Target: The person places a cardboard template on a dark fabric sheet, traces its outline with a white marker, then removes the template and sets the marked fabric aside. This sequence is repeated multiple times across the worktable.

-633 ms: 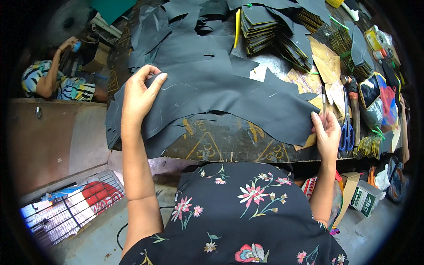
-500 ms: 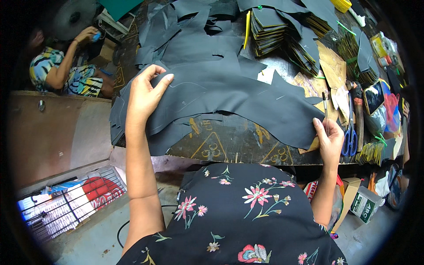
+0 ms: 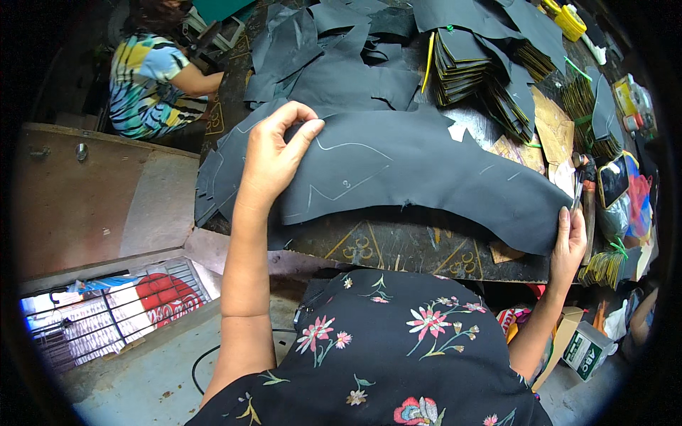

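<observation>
A wide, dark grey leather-like sheet [image 3: 419,156] with pale drawn outlines is stretched between my two hands, its near edge lifted a little off the table. My left hand [image 3: 278,153] pinches the sheet's upper left part between thumb and fingers. At the far right end, my right hand [image 3: 570,238] grips the sheet's corner. A slim pen [image 3: 577,190] sticks up from the right fingers, only partly visible. Under the left side of the sheet lie more dark sheets [image 3: 213,167] with drawn lines.
Dark offcuts [image 3: 334,67] cover the back of the table [image 3: 398,245]. Bundled stacks of cut pieces [image 3: 462,67] stand at the back right. A hammer [image 3: 588,213], a phone [image 3: 612,181] and plastic bags lie at right. Another person [image 3: 153,82] sits at far left.
Both hands have moved right with the sheet, which is now more spread out and raised along its near edge. The other person has lowered an arm and leaned toward the table.
</observation>
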`<state>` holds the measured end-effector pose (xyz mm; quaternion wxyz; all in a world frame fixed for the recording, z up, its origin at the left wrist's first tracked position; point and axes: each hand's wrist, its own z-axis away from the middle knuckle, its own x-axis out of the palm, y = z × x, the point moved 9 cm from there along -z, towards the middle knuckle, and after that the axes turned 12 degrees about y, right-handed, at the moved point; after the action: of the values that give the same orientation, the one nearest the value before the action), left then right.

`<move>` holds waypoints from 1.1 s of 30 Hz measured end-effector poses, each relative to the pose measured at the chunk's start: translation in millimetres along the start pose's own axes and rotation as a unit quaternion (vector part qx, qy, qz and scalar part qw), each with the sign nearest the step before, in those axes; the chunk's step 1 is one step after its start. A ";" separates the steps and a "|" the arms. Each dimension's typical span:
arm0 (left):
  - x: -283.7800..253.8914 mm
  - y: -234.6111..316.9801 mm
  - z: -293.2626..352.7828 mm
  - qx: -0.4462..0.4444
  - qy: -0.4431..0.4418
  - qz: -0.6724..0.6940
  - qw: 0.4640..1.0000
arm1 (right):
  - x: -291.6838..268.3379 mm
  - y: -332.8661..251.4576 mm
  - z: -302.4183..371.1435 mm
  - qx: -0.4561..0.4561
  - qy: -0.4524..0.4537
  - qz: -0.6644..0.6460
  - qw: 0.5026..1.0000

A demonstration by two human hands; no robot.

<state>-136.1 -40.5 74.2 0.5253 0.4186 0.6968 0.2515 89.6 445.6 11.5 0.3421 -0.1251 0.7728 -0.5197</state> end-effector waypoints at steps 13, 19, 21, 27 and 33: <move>23.4 8.3 20.7 -0.001 -0.006 0.028 1.000 | -32.8 -1.9 -3.2 -0.006 0.031 0.018 0.999; 44.6 15.6 35.6 -0.001 -0.034 0.014 0.999 | -52.3 -11.9 -11.6 -0.046 0.063 0.055 0.995; 51.8 18.8 44.1 0.008 -0.047 -0.001 0.999 | -59.4 -19.1 -14.9 -0.076 0.070 0.089 0.991; 74.0 23.7 72.9 0.035 -0.067 -0.052 0.996 | -64.7 -17.5 -24.8 -0.114 0.107 0.183 0.971; 78.4 27.4 83.1 0.070 -0.051 -0.103 0.991 | -51.1 -1.5 -23.6 -0.145 0.119 0.284 0.940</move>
<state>-56.6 32.8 28.2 0.5528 0.3928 0.7242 0.1253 111.3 489.9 38.5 0.3591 0.1140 0.8782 -0.2948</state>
